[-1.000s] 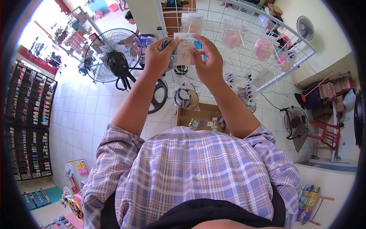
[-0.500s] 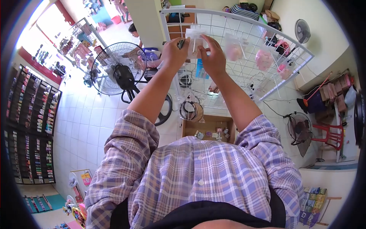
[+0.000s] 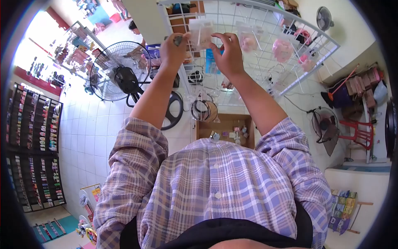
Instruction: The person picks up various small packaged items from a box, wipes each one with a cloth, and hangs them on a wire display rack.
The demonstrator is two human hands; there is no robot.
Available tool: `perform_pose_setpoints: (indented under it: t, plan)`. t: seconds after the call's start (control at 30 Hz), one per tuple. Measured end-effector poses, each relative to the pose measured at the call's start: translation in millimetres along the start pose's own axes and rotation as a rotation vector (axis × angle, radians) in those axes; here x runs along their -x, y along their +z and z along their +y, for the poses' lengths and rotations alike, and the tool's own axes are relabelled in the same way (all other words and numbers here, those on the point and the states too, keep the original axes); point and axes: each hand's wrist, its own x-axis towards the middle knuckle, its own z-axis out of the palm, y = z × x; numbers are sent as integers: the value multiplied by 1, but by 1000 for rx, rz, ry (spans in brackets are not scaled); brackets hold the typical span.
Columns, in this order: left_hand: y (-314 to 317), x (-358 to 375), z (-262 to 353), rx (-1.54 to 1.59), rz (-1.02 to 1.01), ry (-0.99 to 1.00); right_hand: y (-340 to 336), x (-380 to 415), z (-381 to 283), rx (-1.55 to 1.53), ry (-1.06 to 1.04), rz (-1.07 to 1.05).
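A clear plastic packet point(image 3: 200, 35) with pale contents hangs on the white wire grid rack point(image 3: 248, 5), between my two hands. My left hand point(image 3: 173, 53) is closed at the packet's left side, its fingers curled round a small dark object point(image 3: 178, 40) whose kind I cannot tell. On the other side, my right hand point(image 3: 229, 56) has its thumb and index finger apart, with their tips right at the packet's edge. Below it shows a blue package point(image 3: 213, 61). Clear bags with pink items point(image 3: 282, 50) hang further right on the grid.
Left of my arm stands a black pedestal fan point(image 3: 126, 79). An open cardboard box point(image 3: 204, 129) with small items lies below the rack, near hanging rings point(image 3: 204, 108). A red chair point(image 3: 357, 135) and another fan point(image 3: 323, 124) stand right. A person point(image 3: 133, 27) is behind the fan.
My left hand has drawn left from the packet, and my right hand's fingers have spread a little. The whole view has shifted, with the rack now higher and further left.
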Motion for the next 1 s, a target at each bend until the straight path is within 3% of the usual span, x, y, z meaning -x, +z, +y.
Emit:
perform_pose_setpoints:
  t: [0.07, 0.1, 0.17, 0.2, 0.3, 0.33, 0.37, 0.43, 0.47, 0.5, 0.57, 0.6, 0.7, 0.77, 0.8, 0.83, 0.87, 0.9, 0.97, 1.0]
  plan:
    - [-5, 10, -20, 126, 82, -52, -29, 23, -17, -293, 28, -123]
    - [-10, 19, -33, 201, 152, -56, -44, 37, -19, -281, 75, -136]
    - [-22, 35, -124, -261, 246, 339, -80, 81, -18, -291, 9, -251]
    - [-28, 60, -140, -111, 260, 160, -99, 107, -13, -216, 56, -288]
    - [-64, 157, -199, 179, 266, -625, -145, 214, 25, -92, 572, -288]
    - [-82, 199, -191, 69, 179, -817, -161, 260, 41, -27, 723, -233]
    - [-96, 252, -234, 15, 95, -888, -185, 308, 60, 121, 783, -271]
    - [-140, 344, -225, -741, -524, -672, -237, 402, 77, 424, 948, -511]
    - [-168, 404, -245, -935, -960, -168, -266, 437, 79, 474, 1045, -767]
    - [-182, 440, -231, -901, -1190, -235, -297, 476, 81, 468, 1070, -1028]
    - [-186, 473, -200, -736, -1424, -635, -334, 529, 82, 519, 1229, -1730]
    - [-190, 484, -193, -678, -1449, -691, -339, 528, 68, 524, 1231, -1743]
    - [-162, 489, -164, -544, -1456, -771, -349, 505, 57, 383, 1661, -1548]
    - [-137, 489, -140, -478, -1432, -786, -358, 585, 113, 467, 1373, -1791]
    - [-126, 488, -126, -461, -1409, -797, -353, 567, 124, 360, 996, -1839]
    - [-114, 484, -115, -453, -1391, -800, -345, 563, 136, 356, 827, -1668]
    - [-112, 498, -112, -471, -1360, -822, -327, 506, 119, 309, 1250, -1234]
    - [-98, 505, -106, -500, -1333, -845, -318, 506, 126, 305, 1225, -1261]
    - [-68, 520, -100, -620, -1292, -888, -299, 513, 157, 78, 1407, -947]
    - [-52, 518, -86, -659, -1257, -908, -292, 521, 172, 67, 1389, -957]
